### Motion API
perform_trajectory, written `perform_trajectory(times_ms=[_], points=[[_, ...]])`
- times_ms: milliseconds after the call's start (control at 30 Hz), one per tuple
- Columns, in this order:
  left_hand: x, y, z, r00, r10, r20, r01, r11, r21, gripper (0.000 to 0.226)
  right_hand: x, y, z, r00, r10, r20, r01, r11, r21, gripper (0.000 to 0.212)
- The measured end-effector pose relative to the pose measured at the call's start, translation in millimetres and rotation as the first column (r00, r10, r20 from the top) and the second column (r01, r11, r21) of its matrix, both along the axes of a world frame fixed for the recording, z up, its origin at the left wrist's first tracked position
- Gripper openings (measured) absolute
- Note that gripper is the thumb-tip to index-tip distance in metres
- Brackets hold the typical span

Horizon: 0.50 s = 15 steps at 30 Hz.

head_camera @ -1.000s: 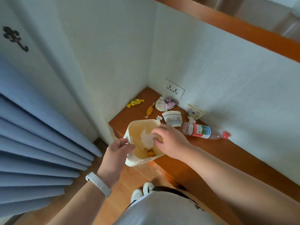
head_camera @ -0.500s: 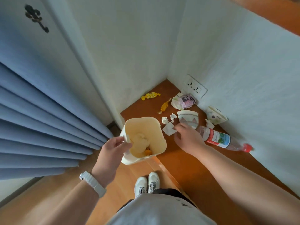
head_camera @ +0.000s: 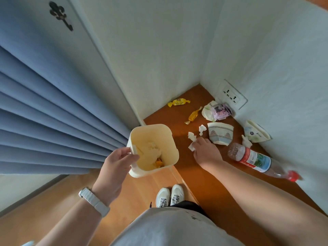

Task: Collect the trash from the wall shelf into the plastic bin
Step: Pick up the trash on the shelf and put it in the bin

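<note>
My left hand (head_camera: 115,167) grips the near rim of the cream plastic bin (head_camera: 166,139), held at the wooden shelf's (head_camera: 209,181) left edge; white paper and something orange lie inside. My right hand (head_camera: 205,151) rests on the shelf and pinches a white paper scrap (head_camera: 192,147). Two more scraps (head_camera: 202,129) lie just beyond it. Further back are a crushed paper cup (head_camera: 221,133), a second flattened cup (head_camera: 255,132), a crumpled purple wrapper (head_camera: 217,110), two yellow candy wrappers (head_camera: 178,102) and a plastic bottle (head_camera: 255,159) with a red cap.
White walls close the shelf at the back and right, with a wall socket (head_camera: 230,96) in the corner. Blue curtains (head_camera: 44,110) hang at the left. My white shoes (head_camera: 169,195) stand on the wooden floor below the shelf's front edge.
My right hand left the bin, moved right onto the shelf and took hold of a white paper scrap. The bin stayed in my left hand. The camera tilted down.
</note>
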State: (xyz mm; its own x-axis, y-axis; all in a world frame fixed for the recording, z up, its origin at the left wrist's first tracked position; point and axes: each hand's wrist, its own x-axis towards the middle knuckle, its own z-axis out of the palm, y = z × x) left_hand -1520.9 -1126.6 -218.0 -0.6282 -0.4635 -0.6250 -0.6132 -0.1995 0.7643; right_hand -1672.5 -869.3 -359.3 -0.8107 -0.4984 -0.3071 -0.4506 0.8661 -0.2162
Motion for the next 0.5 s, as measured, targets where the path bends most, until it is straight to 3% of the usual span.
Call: perform_trajectory(times_ms=[267, 500], points=[[-2, 13, 8, 1.0, -0.012, 0.004, 0.012, 1.0, 0.01, 0.025, 2, 7, 9, 0.999, -0.016, 0.033, 0.017, 0.999, -0.029, 0.026], [-13, 19, 12, 1.0, -0.012, -0.008, 0.012, 1.0, 0.024, 0.02, 7, 10, 54, 0.995, -0.084, -0.05, 0.067, 0.961, -0.269, 0.017]])
